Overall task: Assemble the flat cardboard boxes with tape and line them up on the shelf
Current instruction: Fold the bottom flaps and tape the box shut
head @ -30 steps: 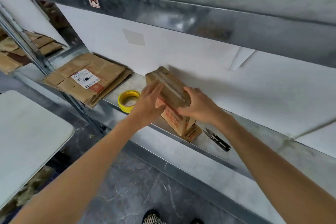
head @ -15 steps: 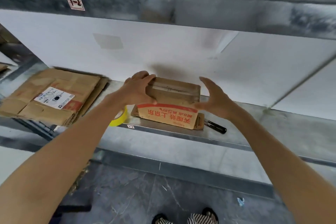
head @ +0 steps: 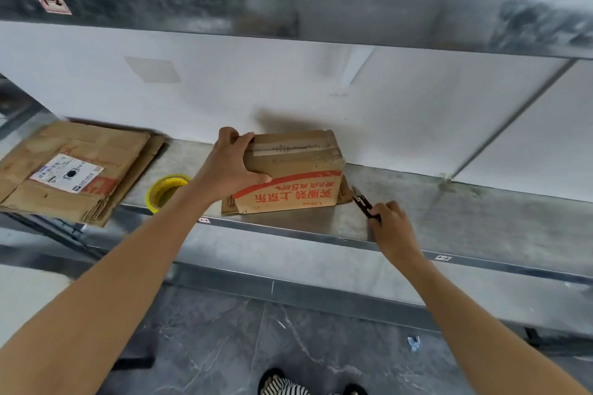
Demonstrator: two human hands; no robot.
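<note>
Taped box [head: 295, 176] on shelf [head: 449, 212].
Your left hand [head: 229, 170] grips its 9 o'clock end; your right hand [head: 393, 221] pinches snips [head: 364, 202] at 4 o'clock.

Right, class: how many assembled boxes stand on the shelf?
1. The box stands in the middle of the shelf, left hand gripping its left end, tape to its left, snips to its right. The flat stack further left is unassembled; none seems hidden.
</note>
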